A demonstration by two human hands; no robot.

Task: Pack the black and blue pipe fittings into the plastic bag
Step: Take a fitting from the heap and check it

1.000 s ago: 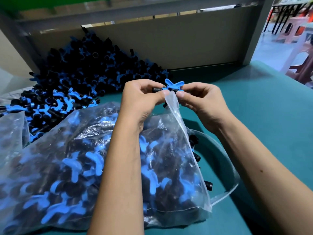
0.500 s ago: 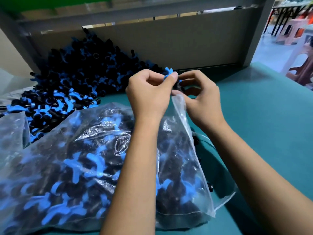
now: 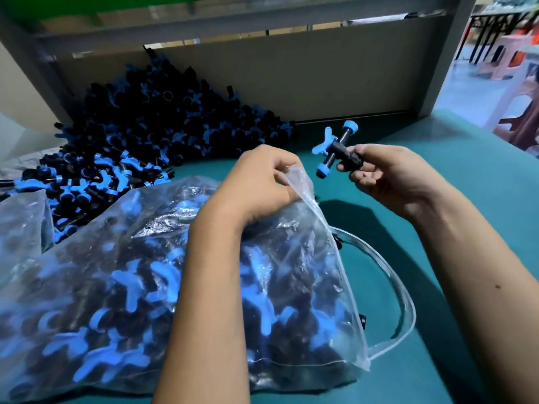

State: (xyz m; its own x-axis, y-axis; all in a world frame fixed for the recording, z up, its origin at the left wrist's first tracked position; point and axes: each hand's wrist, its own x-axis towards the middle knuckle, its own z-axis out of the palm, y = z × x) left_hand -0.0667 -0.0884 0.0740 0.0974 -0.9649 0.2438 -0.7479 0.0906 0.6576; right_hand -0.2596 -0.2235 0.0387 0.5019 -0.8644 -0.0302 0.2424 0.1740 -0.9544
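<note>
The right hand (image 3: 388, 173) has its grip closed around the black stem of a single black plastic pipe fitting with blue end caps and a blue winged handle (image 3: 335, 148), holding it in the air above the teal worktop (image 3: 437, 228), with the blue winged handle pointing left and the capped cross-tube standing nearly upright. Just to its left, apart from the fitting, the left hand (image 3: 262, 182) pinches the raised top edge of the clear plastic bag (image 3: 309, 217) between curled fingers, lifting that corner off the surface. The bag lies on its side beneath the left forearm, bulging with many black and blue fittings that show through the film, and its mouth faces right, where a loose transparent lip curves out across the worktop. Behind the bag, at the far left, a large loose heap of the same black and blue pipe fittings (image 3: 140, 135) is piled against a beige back panel (image 3: 320, 80) framed by grey metal. Another clear bag (image 3: 20, 228) shows at the left edge.
</note>
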